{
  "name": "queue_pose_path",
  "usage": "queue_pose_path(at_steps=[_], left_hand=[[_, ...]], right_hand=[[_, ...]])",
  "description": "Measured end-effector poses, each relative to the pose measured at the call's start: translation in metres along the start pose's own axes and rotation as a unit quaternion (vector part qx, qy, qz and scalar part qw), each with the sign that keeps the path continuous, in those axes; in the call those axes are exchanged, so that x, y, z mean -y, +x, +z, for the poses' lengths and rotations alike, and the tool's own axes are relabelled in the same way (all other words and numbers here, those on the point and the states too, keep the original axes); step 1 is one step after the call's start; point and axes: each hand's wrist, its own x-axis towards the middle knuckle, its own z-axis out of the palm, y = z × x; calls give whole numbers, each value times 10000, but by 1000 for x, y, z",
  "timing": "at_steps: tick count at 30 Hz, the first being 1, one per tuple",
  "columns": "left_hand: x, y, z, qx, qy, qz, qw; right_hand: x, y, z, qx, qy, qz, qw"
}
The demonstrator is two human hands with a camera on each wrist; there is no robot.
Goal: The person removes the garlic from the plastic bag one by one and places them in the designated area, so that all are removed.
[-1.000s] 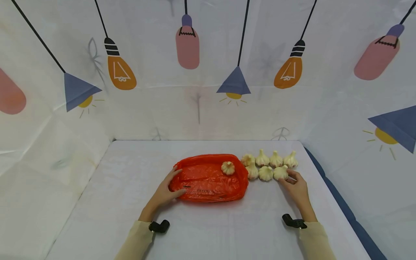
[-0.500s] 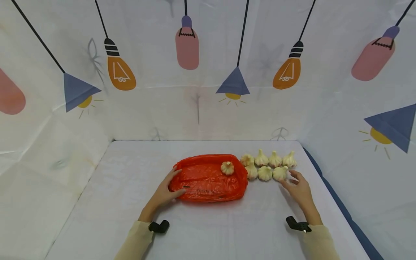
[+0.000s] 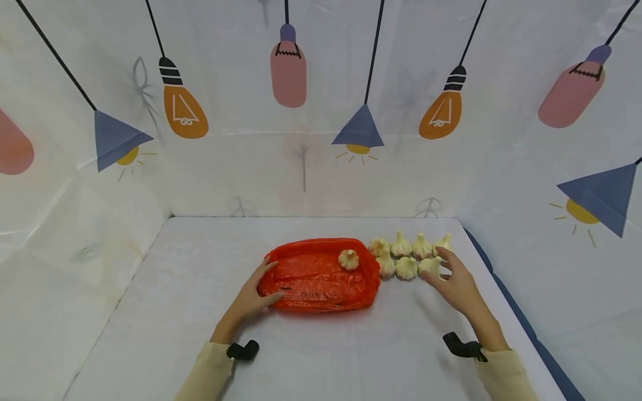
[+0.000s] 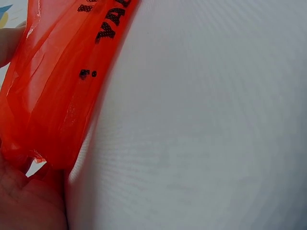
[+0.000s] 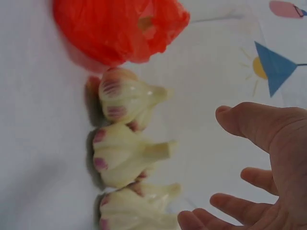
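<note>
Head view: my left hand (image 3: 248, 301) pinches the near-left edge of the crinkled orange plastic bag (image 3: 321, 275), one white garlic bulb (image 3: 349, 259) already on it beyond my fingertips; seven loose white garlic bulbs (image 3: 406, 268) remain by my right hand (image 3: 453, 284), fingers spread, empty. Left wrist view: only bag film (image 4: 57, 86) against my palm; finger detail cut off. Right wrist view: three bulbs (image 5: 125, 155) just off my fingertips (image 5: 230, 203), lowest one cropped, none held.

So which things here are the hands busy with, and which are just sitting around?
Busy with:
- orange bag, held at its edge by the left hand
- garlic bulbs beside the bag, with the right hand open over them
- one garlic on the bag

Just there:
- white table
- lamp-print backdrop
</note>
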Motion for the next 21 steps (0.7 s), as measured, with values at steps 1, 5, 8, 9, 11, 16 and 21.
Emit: queue_pose_path(at_steps=[1,5,8,9,11,16,21], left_hand=[[0,0,0,-5,-7,1,10000],[2,0,0,-33,11,74,10000],[3,1,0,-48,45,153,9999],[3,1,0,-50,40,178,9998],[3,1,1,-60,47,196,9998],[3,0,1,-66,112,146,9998],[3,1,1,-62,125,150,9998]], right_hand=[[7,1,1,35,43,-41,10000],[30,4,9,157,264,-327,9990],[45,10,17,262,428,-583,9970],[49,12,20,291,491,-678,9961],[60,16,27,389,585,-799,9943],[84,25,41,700,731,-970,9901],[104,35,57,1050,702,-1109,9858]])
